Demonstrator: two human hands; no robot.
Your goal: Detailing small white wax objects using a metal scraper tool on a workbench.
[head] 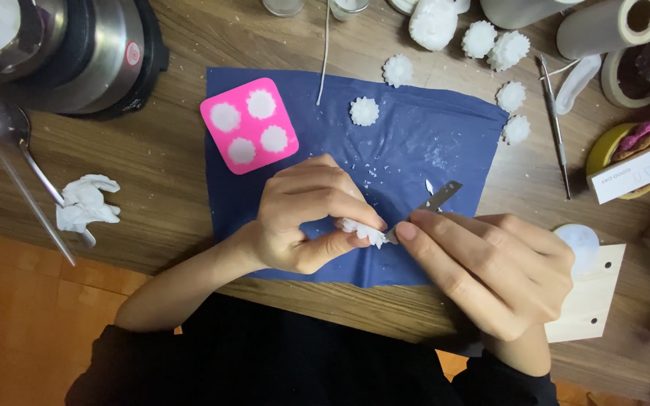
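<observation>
My left hand grips a small white flower-shaped wax piece over a dark blue cloth. My right hand holds a thin metal blade with its lower end against the white piece. White shavings lie scattered on the cloth. A pink silicone mould with four white-filled flower cavities sits at the cloth's upper left. One loose white flower rests on the cloth above my hands.
Several more white flowers lie on the wooden table at the upper right, beside a metal pick and tape rolls. A steel pot, a spoon and crumpled tissue are at the left. A pale card lies at the right.
</observation>
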